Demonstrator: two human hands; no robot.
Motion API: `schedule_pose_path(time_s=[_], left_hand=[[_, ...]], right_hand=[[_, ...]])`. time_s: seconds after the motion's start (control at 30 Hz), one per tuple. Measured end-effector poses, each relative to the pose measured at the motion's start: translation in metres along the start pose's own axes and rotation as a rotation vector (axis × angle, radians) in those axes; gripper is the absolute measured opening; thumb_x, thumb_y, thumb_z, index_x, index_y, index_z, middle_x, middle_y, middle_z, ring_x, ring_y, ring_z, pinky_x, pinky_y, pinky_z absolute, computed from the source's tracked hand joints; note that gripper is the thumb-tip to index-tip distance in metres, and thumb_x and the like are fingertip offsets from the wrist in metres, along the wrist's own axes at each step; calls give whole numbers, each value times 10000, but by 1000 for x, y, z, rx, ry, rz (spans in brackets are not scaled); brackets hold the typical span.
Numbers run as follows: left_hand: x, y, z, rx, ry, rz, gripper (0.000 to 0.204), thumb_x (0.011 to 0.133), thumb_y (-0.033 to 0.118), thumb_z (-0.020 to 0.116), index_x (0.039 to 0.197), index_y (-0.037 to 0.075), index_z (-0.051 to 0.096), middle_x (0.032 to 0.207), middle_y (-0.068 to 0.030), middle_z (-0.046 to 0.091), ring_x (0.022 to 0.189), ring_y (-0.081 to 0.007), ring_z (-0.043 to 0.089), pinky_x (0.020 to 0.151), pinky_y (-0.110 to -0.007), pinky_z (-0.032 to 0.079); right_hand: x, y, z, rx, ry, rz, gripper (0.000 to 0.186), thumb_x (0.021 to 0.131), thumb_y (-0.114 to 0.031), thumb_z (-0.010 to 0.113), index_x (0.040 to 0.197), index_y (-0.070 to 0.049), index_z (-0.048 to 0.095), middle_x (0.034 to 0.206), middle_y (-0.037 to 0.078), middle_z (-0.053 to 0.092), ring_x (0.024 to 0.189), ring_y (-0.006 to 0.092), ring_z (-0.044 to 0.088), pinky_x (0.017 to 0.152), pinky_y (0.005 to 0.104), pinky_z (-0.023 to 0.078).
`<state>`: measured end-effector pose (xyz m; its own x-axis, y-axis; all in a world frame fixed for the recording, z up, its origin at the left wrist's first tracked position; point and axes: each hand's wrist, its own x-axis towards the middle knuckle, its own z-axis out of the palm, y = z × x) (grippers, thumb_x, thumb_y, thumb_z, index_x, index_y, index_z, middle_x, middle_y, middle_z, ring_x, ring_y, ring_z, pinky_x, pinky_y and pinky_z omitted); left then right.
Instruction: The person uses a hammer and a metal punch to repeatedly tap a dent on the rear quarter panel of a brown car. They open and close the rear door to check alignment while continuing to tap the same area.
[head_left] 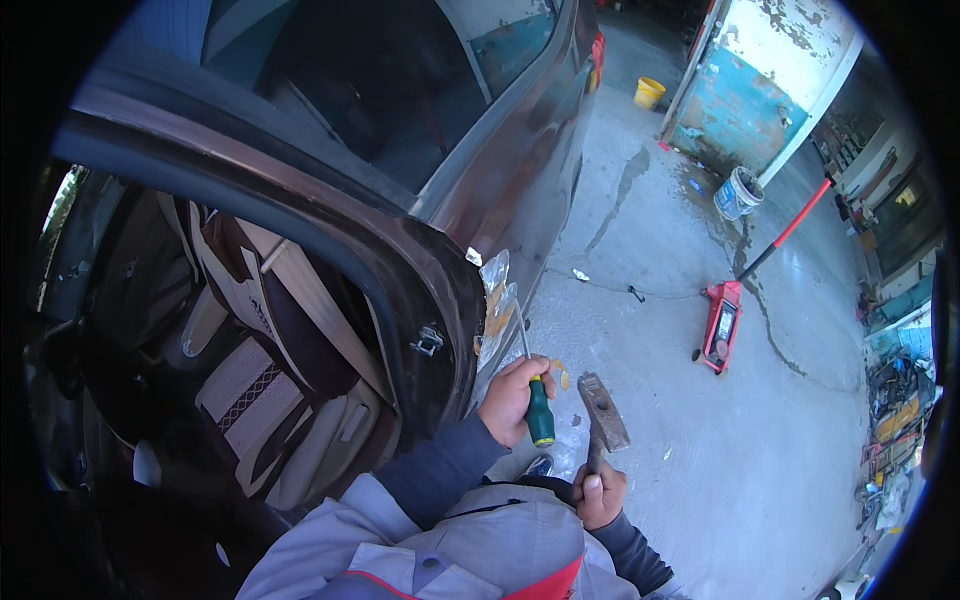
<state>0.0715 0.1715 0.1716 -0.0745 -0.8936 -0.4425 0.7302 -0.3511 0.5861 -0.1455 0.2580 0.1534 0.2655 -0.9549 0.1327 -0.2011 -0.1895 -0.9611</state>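
My left hand (508, 402) is closed around a screwdriver with a green and yellow handle (540, 414). Its thin metal shaft (523, 330) points up toward the scraped, bare patch (496, 300) on the brown car's body, just behind the door opening; I cannot tell whether the tip touches. In my right hand (601, 497) is a hammer, gripped by its handle, with its worn metal head (604, 412) raised beside the screwdriver, the two apart. A door latch striker (428, 342) sits on the car's pillar, left of the patch.
Through the open doorway show car seats (255, 385) and a belt. On the concrete floor stand a red floor jack (721, 330) with a long handle, a white bucket (738, 195) and a yellow bucket (649, 93). Piled clutter (895, 430) lines the right side.
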Motion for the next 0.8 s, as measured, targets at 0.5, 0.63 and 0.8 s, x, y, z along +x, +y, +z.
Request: schedule_pose_path(time_s=[0.5,0.63,0.8], left_hand=[[74,-129,90,338,-78,-246,378,1018,280,591,1289,16,572,708,-17,542,548,-113,530,554,-284,490],[106,-136,91,302,-15,-251,330,1017,310,590,1186,27,609,849,-39,595,586,-108,553,520,-297,497],[167,-110,91,305,-37,-271,345,1028,288,574,1241,27,650,1060,-77,697,639,-95,559,599,-265,516]], right_hand=[[76,85,-128,198,-54,504,310,918,-178,736,1055,54,582,782,38,625,660,73,564,587,254,486],[115,113,-150,271,-61,671,256,901,-193,748,954,15,608,655,13,569,438,88,501,361,273,405],[179,171,-187,336,-91,920,346,877,-283,777,891,13,599,624,27,540,401,141,508,374,308,428]])
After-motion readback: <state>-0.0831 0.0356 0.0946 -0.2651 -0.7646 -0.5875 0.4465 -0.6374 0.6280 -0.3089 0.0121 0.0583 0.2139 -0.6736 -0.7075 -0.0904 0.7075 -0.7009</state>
